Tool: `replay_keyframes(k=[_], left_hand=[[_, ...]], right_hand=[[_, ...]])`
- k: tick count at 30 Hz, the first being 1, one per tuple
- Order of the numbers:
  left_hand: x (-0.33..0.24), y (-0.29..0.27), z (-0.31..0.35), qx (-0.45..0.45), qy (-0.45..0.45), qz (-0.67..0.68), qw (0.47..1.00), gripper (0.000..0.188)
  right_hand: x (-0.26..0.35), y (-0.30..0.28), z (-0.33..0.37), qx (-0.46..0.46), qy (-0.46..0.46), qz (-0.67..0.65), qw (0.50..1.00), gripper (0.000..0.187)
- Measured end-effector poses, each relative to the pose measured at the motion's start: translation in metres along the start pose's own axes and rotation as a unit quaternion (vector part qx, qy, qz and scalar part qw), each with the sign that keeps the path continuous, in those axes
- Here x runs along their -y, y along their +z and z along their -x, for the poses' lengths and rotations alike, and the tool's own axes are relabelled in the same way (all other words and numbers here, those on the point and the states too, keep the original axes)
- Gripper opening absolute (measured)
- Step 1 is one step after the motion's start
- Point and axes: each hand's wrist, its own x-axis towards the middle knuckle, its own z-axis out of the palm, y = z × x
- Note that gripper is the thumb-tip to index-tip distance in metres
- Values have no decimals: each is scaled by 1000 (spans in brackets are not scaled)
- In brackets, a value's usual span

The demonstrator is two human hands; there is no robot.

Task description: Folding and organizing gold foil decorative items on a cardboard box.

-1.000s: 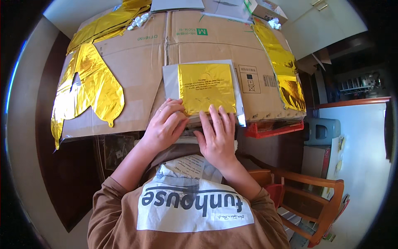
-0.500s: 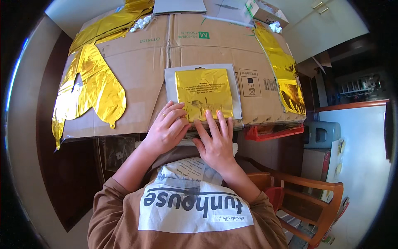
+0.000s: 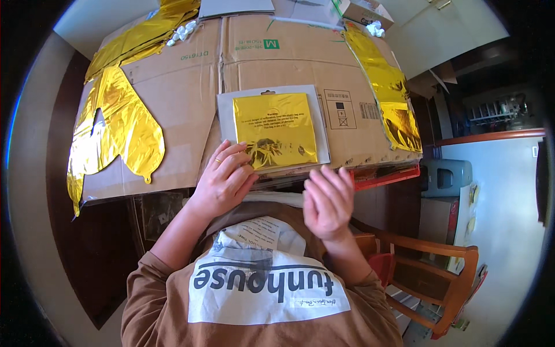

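A folded square of gold foil (image 3: 274, 130), with small dark print on it, lies on a flat grey-white sleeve (image 3: 322, 127) with a hang hole at its far edge. My left hand (image 3: 224, 179) is at the foil's near left corner. Its fingers are bent and close together, the tips touching that corner; the thumb is mostly hidden. My right hand (image 3: 329, 202) is raised off the foil, beyond the near right edge of the box. Its fingers are loosely curled and slightly blurred, and nothing shows in them.
Under the foil is a large cardboard box (image 3: 173, 104). A flat gold foil balloon (image 3: 136, 136) lies on its left side, a gold foil strip (image 3: 390, 98) on its right. White crumpled bits (image 3: 182, 33) lie at the far left. A wooden chair (image 3: 428, 248) stands at the right.
My right hand has lifted off the foil's near edge and moved right, its fingers curling. My left hand stays at the corner. The whole view has shifted slightly.
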Motion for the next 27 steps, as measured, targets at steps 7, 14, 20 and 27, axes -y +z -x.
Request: replay_keyframes(k=[7,14,20,27], left_hand=[[-1,-6,-8,44,12,1,999,23],[1,-20,-44,74,-18,4,997,54],[6,7,-46,143,-32,-103,984,96],[12,8,-40,171,-42,-100,979,102]], right_hand=[[-57,2,-39,210,-38,49,976,68],[-56,-1,-50,221,-17,-4,975,68],[-53,43,-67,209,16,36,977,81],[-57,56,-64,259,41,63,963,87]])
